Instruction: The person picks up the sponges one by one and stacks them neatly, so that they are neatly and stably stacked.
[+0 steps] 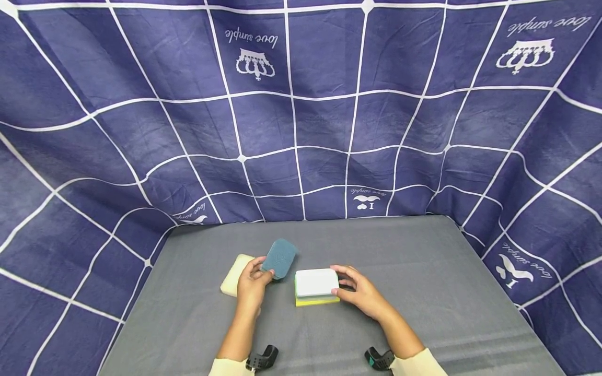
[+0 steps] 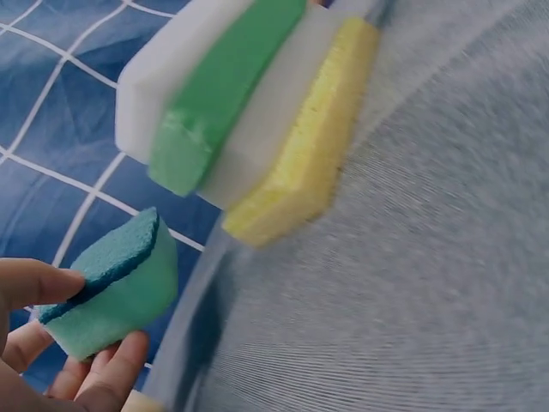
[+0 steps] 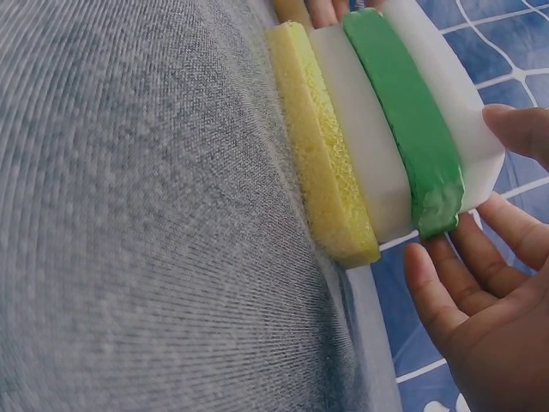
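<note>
My left hand [image 1: 252, 286] pinches a scouring sponge [image 1: 280, 258] between thumb and fingers, raised left of a stack. The left wrist view shows its dark blue scouring layer and pale green foam [image 2: 141, 296]. In the stack, a yellow sponge [image 3: 322, 146] lies lowest, then a white block [image 3: 369, 129], a green block [image 3: 407, 120] and a white sponge [image 1: 316, 282] on top. My right hand [image 1: 359, 293] holds the top white sponge at its right end, thumb on the near side, fingers round the far side. Lower fingertips sit beside the green block.
A cream sponge [image 1: 231, 279] lies on the grey cloth-covered table [image 1: 376, 240], partly behind my left hand. A blue curtain [image 1: 324, 120] with white lines hangs along the table's back and sides. Each wrist wears a black band [image 1: 263, 357].
</note>
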`<state>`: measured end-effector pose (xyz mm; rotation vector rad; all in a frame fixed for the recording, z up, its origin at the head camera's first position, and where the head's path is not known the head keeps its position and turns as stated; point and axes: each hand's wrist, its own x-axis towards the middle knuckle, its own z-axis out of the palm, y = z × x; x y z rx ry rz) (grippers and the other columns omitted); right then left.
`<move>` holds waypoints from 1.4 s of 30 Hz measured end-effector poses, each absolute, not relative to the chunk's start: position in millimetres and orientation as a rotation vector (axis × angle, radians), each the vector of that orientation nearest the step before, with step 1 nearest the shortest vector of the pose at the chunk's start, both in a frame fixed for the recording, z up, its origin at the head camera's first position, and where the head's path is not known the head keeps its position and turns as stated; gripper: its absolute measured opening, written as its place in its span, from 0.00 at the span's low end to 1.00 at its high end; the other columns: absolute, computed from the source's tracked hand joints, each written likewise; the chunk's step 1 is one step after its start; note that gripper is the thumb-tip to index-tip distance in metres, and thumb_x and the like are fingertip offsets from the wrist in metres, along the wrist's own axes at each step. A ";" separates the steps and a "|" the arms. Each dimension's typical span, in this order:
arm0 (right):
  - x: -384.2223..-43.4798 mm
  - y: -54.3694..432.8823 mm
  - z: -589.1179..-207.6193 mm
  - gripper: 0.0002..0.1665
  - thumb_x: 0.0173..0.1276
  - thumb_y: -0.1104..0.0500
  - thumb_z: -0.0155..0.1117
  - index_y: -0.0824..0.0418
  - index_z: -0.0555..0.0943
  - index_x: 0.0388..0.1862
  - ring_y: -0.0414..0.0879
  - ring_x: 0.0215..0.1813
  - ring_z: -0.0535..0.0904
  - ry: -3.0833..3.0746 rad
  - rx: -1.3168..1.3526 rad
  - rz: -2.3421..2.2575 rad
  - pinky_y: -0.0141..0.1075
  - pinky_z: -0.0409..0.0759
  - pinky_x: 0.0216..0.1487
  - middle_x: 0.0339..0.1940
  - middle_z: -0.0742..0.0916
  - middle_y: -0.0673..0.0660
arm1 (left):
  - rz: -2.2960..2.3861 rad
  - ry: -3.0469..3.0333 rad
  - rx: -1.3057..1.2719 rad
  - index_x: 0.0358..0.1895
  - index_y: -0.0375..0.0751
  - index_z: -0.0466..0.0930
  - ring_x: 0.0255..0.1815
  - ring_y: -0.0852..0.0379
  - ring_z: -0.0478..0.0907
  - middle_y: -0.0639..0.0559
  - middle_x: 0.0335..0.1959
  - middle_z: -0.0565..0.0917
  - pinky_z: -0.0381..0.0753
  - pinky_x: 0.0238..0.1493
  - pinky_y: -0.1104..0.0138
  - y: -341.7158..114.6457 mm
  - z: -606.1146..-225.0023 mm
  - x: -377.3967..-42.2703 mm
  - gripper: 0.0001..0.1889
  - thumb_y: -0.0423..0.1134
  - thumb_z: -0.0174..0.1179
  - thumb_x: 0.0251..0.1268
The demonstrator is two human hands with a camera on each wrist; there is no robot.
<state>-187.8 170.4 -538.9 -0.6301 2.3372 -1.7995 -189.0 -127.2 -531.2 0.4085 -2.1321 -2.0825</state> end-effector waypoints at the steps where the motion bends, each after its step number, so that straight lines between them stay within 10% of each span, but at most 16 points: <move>1: -187.9 170.3 -538.9 0.35 0.64 0.59 0.74 0.64 0.74 0.69 0.36 0.63 0.76 2.340 -0.636 -1.802 0.44 0.79 0.65 0.66 0.79 0.60 | -2.099 -2.113 0.412 0.66 0.39 0.75 0.42 0.63 0.78 0.38 0.62 0.74 0.79 0.41 0.75 -127.5 -529.3 -188.9 0.26 0.28 0.65 0.63; 42: -189.9 172.0 -540.4 0.34 0.64 0.58 0.75 0.57 0.76 0.69 0.36 0.66 0.75 2.379 -0.627 -1.770 0.45 0.77 0.67 0.67 0.79 0.59 | -2.306 -2.116 0.058 0.66 0.28 0.75 0.50 0.61 0.82 0.32 0.62 0.78 0.84 0.50 0.68 -94.7 -492.8 -174.8 0.22 0.31 0.58 0.70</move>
